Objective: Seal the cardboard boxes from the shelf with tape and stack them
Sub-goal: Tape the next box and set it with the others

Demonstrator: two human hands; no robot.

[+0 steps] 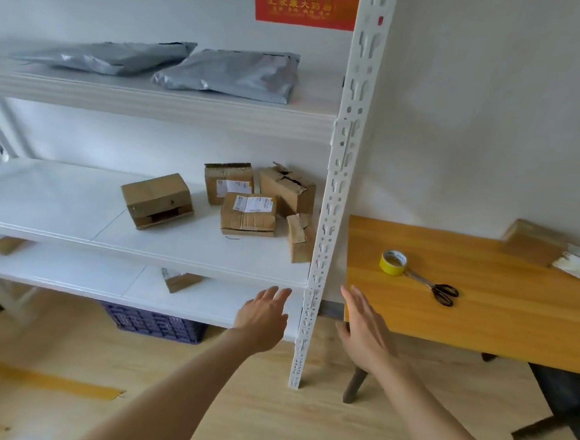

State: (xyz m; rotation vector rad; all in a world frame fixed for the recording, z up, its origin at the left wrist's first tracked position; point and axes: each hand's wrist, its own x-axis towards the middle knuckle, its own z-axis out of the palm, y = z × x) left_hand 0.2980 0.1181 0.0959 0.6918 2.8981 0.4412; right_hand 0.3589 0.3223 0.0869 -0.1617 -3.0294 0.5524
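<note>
The task is judged barely begun. On the middle board of the white metal shelving unit [60,200] five brown cardboard boxes [248,213] are left, some flaps loose. At the far edge of the orange wooden table [497,323] another brown box [534,242] is seen; its seal cannot be told. The contents of the dark blue plastic crate [154,323] are hidden. The yellow tape roll [393,262] lies untouched. The left hand [263,317] and right hand [365,324] are stretched out flat, holding nothing
</note>
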